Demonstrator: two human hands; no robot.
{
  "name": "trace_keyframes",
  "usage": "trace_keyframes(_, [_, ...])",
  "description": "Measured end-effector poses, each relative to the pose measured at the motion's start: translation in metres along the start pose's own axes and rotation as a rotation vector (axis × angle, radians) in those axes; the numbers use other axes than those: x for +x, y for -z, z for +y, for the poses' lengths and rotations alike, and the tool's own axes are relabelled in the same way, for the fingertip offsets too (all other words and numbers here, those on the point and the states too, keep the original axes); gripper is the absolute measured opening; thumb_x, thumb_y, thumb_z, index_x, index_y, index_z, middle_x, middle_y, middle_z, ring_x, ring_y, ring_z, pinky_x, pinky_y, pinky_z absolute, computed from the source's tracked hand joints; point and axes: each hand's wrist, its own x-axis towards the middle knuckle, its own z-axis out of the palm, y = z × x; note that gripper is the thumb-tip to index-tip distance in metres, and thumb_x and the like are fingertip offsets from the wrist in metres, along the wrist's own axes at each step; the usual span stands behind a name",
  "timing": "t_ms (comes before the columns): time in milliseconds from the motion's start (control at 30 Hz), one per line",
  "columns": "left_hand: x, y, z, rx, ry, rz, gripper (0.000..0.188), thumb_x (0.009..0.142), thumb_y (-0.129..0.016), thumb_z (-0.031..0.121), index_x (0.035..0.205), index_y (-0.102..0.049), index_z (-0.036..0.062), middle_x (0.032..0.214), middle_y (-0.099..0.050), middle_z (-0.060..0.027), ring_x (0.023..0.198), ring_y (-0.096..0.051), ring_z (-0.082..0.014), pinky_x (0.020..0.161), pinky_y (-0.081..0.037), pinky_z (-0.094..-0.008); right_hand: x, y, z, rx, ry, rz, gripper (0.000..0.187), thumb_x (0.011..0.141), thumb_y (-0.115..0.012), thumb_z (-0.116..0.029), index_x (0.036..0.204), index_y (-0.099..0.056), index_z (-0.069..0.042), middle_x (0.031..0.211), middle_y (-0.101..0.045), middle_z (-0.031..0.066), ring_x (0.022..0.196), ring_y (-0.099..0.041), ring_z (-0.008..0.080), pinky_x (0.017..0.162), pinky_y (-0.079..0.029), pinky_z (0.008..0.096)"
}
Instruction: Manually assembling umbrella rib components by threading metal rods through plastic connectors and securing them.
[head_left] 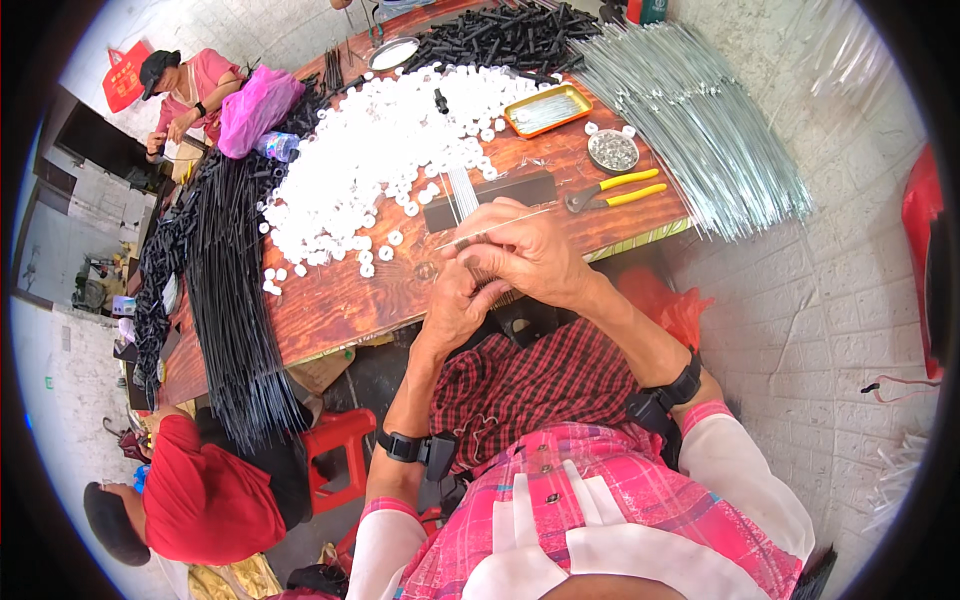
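Observation:
Just off the table's near edge, my two hands meet in front of my lap. My right hand (535,255) pinches a thin straight metal wire (525,217) that lies slantwise across its fingers. My left hand (462,305) is closed right beside it, thumb pressed to the fingers; what it grips is mostly hidden, though fine bristle-like ends show under the hands. Beyond the fingers, several thin white rods (460,190) rest across a dark flat block (530,190). Yellow-handled pliers (615,190) lie to the right on the wooden table (340,310).
White ring-shaped pieces (360,140) are heaped mid-table. Black tubes (500,40) pile up behind; long black strands (235,300) hang over the left edge. A yellow tray (525,132), a round dish (613,150) and silvery wires (690,120) lie right. Two people (205,490) sit left.

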Motion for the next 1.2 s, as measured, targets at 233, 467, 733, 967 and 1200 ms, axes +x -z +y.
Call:
trace_keyframes(233, [0.004,0.003,-0.004,0.040,-0.114,-0.082,0.038,0.083,-0.077,0.006,0.119,-0.067,0.0054,0.120,-0.062,-0.0163,0.114,-0.058,-0.0352,0.095,-0.049,-0.0434,-0.019,-0.001,0.002,-0.247,0.046,-0.123,0.017,0.088,-0.072,-0.014,0.102,-0.074,-0.004,0.100,-0.071,0.0110,0.092,-0.064,0.0315,0.083,-0.051,0.0403])
trace_keyframes(467, [0.021,0.004,0.006,0.000,-0.170,-0.063,0.056,0.075,-0.082,0.008,0.128,-0.063,0.0082,0.148,-0.049,-0.0144,0.132,-0.048,-0.0400,0.108,-0.044,-0.0483,-0.020,-0.001,0.003,-0.218,0.071,-0.058,0.022,0.085,-0.074,-0.017,0.101,-0.072,-0.002,0.099,-0.070,0.0130,0.093,-0.065,0.0333,0.082,-0.052,0.0416])
trace_keyframes(733, [0.032,-0.001,-0.014,-0.039,-0.244,-0.074,0.060,0.077,-0.081,0.008,0.133,-0.060,0.0109,0.163,-0.031,-0.0162,0.150,-0.030,-0.0410,0.121,-0.030,-0.0533,-0.019,-0.004,0.004,-0.113,-0.016,-0.104,0.021,0.085,-0.075,-0.016,0.100,-0.073,-0.002,0.099,-0.071,0.0135,0.095,-0.066,0.0326,0.081,-0.052,0.0408])
trace_keyframes(967, [0.034,-0.001,-0.013,0.085,-0.277,-0.060,0.063,0.070,-0.087,0.012,0.129,-0.064,0.0127,0.163,-0.032,-0.0125,0.150,-0.029,-0.0409,0.120,-0.032,-0.0545,-0.022,-0.006,0.011,-0.065,-0.078,-0.112,0.020,0.085,-0.074,-0.014,0.102,-0.074,-0.003,0.101,-0.072,0.0134,0.095,-0.067,0.0321,0.083,-0.053,0.0400])
trace_keyframes(1200, [0.019,0.001,-0.012,0.277,-0.254,0.044,0.062,0.076,-0.085,0.016,0.131,-0.060,0.0041,0.159,-0.039,-0.0152,0.142,-0.038,-0.0445,0.110,-0.040,-0.0548,-0.020,-0.008,0.004,-0.001,-0.143,-0.117,0.023,0.085,-0.075,-0.014,0.104,-0.073,-0.002,0.102,-0.073,0.0131,0.096,-0.068,0.0296,0.084,-0.052,0.0388])
